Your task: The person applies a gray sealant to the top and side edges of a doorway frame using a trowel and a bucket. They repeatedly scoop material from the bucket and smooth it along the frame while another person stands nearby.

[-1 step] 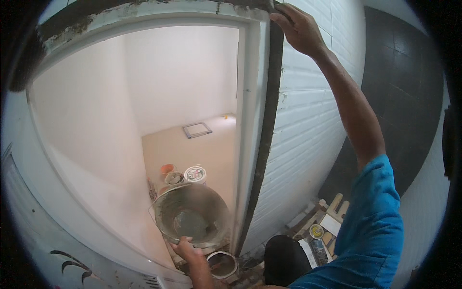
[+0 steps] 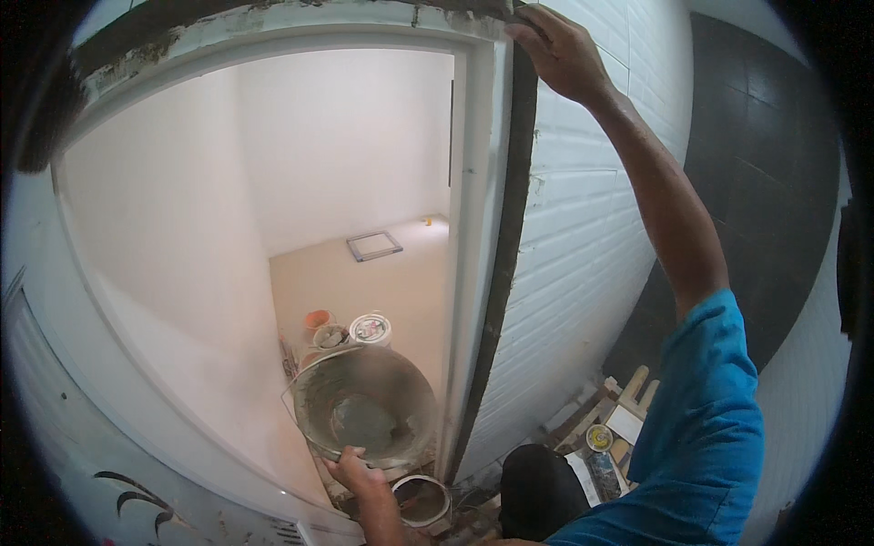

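My left hand (image 2: 355, 473) grips the near rim of a wide grey mortar bucket (image 2: 319, 391), thumb over the edge. The bucket tilts toward me, with wet grey mortar (image 2: 364, 420) in its bottom. High up, my right hand (image 2: 566, 56) is at the upper right corner of a white door frame (image 2: 481, 164), fingers bent and pressed together. Whatever it may hold is hidden at the picture's top edge. Grey mortar (image 2: 273, 16) runs along the top of the frame, and a dark grey strip (image 2: 512, 209) follows its right side.
Below the mortar bucket stands another bucket (image 2: 443, 519). Beyond the doorway are a white lidded pail (image 2: 370, 328), small tubs (image 2: 330, 337) and a square frame (image 2: 374, 246) on the floor. White ridged tiles (image 2: 583, 218) cover the right wall. Wood pieces (image 2: 637, 387) and a yellow tub (image 2: 599, 438) lie lower right.
My right hand has shifted very slightly left at the frame's corner. My left hand keeps its hold on the bucket rim.
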`<action>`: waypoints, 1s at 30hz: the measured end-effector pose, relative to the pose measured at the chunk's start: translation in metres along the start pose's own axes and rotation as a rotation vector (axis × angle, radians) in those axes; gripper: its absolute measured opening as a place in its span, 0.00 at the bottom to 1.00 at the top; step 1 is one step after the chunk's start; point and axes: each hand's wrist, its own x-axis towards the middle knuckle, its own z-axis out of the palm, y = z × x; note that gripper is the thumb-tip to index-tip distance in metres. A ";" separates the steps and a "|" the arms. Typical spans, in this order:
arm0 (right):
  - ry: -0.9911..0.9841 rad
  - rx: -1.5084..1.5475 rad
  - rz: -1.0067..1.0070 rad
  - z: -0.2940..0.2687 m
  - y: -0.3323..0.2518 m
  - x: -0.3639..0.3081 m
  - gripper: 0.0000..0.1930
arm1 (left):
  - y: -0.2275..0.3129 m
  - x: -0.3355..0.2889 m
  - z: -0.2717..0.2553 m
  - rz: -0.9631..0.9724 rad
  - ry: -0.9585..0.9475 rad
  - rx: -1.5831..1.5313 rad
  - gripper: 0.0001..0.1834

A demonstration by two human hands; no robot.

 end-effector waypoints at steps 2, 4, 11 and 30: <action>-0.076 0.008 0.113 0.007 -0.005 0.006 0.12 | 0.002 0.000 -0.002 -0.003 -0.057 0.019 0.48; -0.087 -0.016 0.038 0.010 -0.006 0.007 0.11 | 0.004 -0.001 -0.002 -0.021 -0.077 0.012 0.48; 0.019 0.024 -0.028 0.028 0.000 0.009 0.10 | 0.009 -0.012 0.014 0.019 -0.012 -0.054 0.49; 0.037 -0.120 -0.099 0.022 0.049 -0.013 0.13 | 0.002 -0.005 0.006 0.086 -0.041 0.001 0.52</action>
